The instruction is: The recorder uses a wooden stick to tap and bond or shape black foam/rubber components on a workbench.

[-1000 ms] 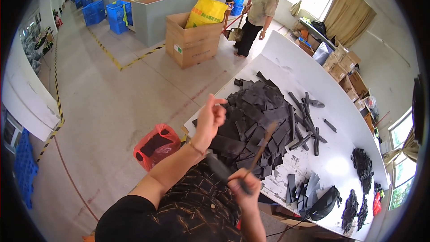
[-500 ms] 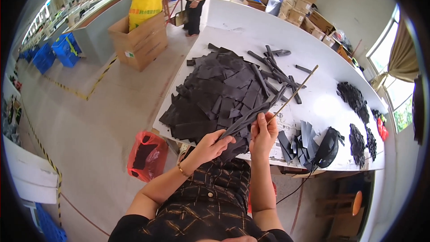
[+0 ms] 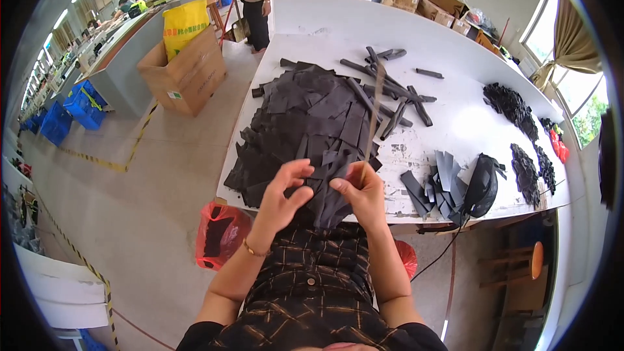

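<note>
On the worktop (image 3: 458, 114), a broad heap of black pieces (image 3: 305, 114) is being spread along the left, lying between the hands and the far edge. Black rolls (image 3: 390, 84) are being kept crosswise at the heap's far right; grey-black strips (image 3: 444, 185) and a black bundle with a cord (image 3: 481, 185) are lying near right, with dark clumps (image 3: 510, 110) farther right. A red plastic bag (image 3: 237, 240) is standing left of the near edge; a carton (image 3: 188, 81) holding a yellow sack (image 3: 185, 26) is standing far left.

The left hand (image 3: 284, 196) is being held over the heap's near part, fingers curved, thumb apart, nothing seen gripped. By the right hand (image 3: 364, 192), just beside it, a thin stick (image 3: 375, 114) is being pinched, tip pointing far; whether a black piece is also gripped cannot be told.

Compared with 0.5 s ago: the twisted black length is no longer being held by the left hand; the stick is being held more upright, blurred.
</note>
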A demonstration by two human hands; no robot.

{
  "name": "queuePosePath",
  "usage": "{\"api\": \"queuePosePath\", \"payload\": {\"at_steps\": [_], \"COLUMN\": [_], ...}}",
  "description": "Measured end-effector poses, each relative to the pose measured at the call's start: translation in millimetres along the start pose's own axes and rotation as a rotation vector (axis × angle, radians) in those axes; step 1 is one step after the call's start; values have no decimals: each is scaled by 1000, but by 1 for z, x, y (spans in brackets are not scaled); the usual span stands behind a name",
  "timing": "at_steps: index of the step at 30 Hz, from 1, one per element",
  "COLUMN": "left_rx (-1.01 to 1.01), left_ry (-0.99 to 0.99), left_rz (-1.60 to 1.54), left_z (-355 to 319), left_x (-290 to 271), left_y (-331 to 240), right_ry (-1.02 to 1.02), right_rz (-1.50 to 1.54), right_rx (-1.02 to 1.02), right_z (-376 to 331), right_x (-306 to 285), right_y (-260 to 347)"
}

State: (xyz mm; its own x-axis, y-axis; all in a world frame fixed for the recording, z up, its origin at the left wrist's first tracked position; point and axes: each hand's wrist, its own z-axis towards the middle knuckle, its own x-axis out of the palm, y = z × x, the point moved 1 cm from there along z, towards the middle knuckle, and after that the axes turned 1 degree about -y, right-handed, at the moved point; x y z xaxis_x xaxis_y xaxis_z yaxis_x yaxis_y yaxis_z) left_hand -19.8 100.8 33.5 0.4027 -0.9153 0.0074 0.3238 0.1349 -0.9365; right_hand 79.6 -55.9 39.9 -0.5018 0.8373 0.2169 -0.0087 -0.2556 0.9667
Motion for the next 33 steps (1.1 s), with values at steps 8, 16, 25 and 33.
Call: {"api": "queuePosePath", "payload": {"at_steps": [8, 16, 25, 33], "left_rx": [-359, -305, 295, 271], "left_ry": [-88, -331, -89, 298], "left_rz": [-515, -173, 517, 1114], "left_z": [7, 2, 143, 210], "left_x": [18, 26, 12, 32], "left_y": [28, 27, 59, 116], "right_ry": [126, 351, -415, -198], "right_rz": [-244, -347, -796, -1054], "right_rx": [206, 257, -69, -141], "right_z": [-17, 2, 166, 64], "right_x": [8, -4, -150, -172], "right_y": [-8, 4, 21, -10]}}
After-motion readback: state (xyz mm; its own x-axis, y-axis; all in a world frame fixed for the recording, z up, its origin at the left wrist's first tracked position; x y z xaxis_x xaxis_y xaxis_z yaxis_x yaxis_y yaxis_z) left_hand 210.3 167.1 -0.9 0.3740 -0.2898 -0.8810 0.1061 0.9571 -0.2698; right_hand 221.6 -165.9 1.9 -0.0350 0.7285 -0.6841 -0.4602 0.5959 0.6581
